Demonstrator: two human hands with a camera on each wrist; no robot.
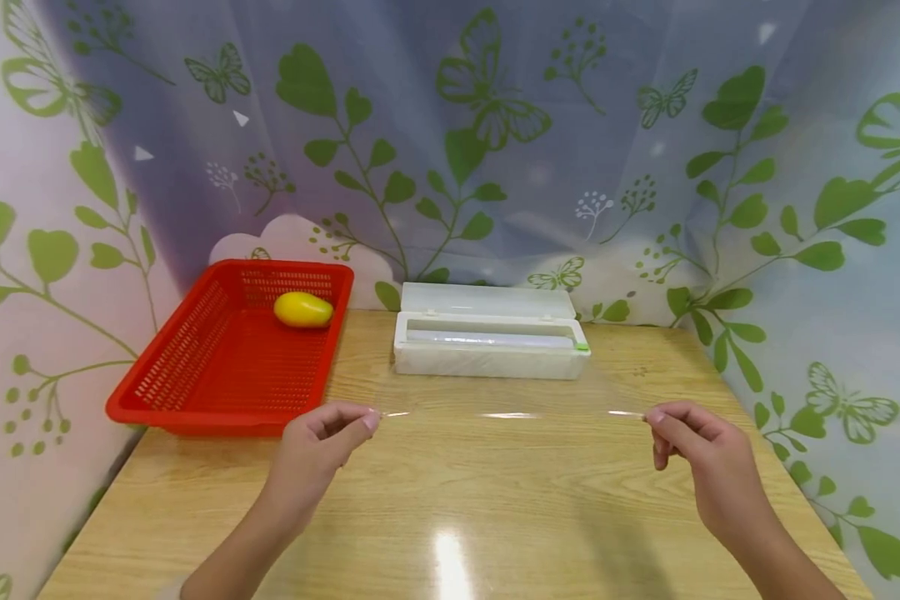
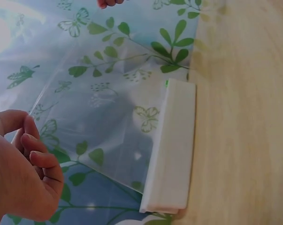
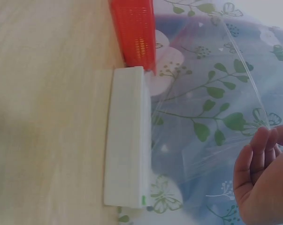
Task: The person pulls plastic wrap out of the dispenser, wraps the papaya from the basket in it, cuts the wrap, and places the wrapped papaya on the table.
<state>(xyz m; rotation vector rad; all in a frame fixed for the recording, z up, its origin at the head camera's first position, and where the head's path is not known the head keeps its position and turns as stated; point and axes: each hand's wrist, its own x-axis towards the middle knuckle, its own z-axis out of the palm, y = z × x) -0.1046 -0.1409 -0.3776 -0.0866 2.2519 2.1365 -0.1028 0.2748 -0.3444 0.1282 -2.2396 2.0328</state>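
A sheet of clear cling film (image 1: pixel 512 415) stretches between the two hands, its front edge showing as thin bright glints. My left hand (image 1: pixel 317 446) pinches one corner between thumb and fingertips, close to the basket's front right. The opposite corner is pinched by my right hand (image 1: pixel 708 454), its other fingers loosely curled. From the hands the film runs back to a white cling film dispenser (image 1: pixel 487 360), clearest in the left wrist view. The dispenser's lid (image 1: pixel 487 299) stands raised at the back, and the film roll (image 1: pixel 487 338) lies inside. A green piece (image 1: pixel 582 347) marks its right end.
On the left stands a red plastic basket (image 1: pixel 221 418) with a yellow mango-like fruit (image 1: pixel 303 309) in its far right corner. A wooden table (image 1: pixel 390 517) lies beneath everything. Leaf-and-butterfly patterned curtains (image 1: pixel 495 192) enclose the back and both sides.
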